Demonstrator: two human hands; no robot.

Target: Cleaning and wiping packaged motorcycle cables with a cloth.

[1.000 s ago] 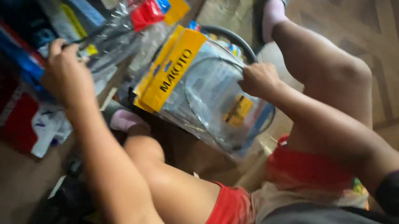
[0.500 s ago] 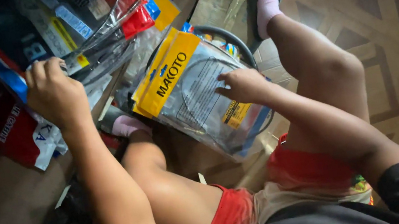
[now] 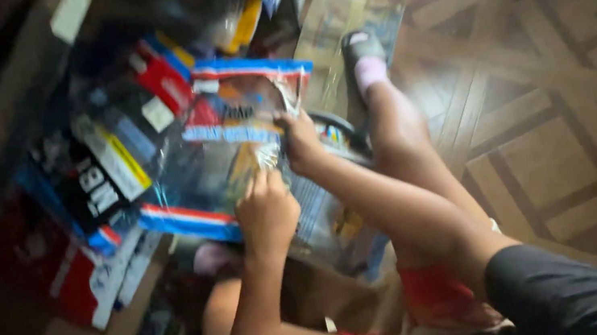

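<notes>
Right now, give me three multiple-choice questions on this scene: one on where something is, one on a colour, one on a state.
1. Where is the sandalled foot?
A. on a flattened carton
B. on a chair
C. inside a bucket

2. What colour are the shorts?
A. green
B. red
C. white

3. What are the two hands doing?
A. hanging free
B. both touching the clear packet
C. clapping

Answers:
1 A, the foot rests on the flattened carton on the floor.
2 B, red cloth shows at both thighs.
3 B, the left hand and right hand both lie on the clear packet with red and blue edges.
</notes>
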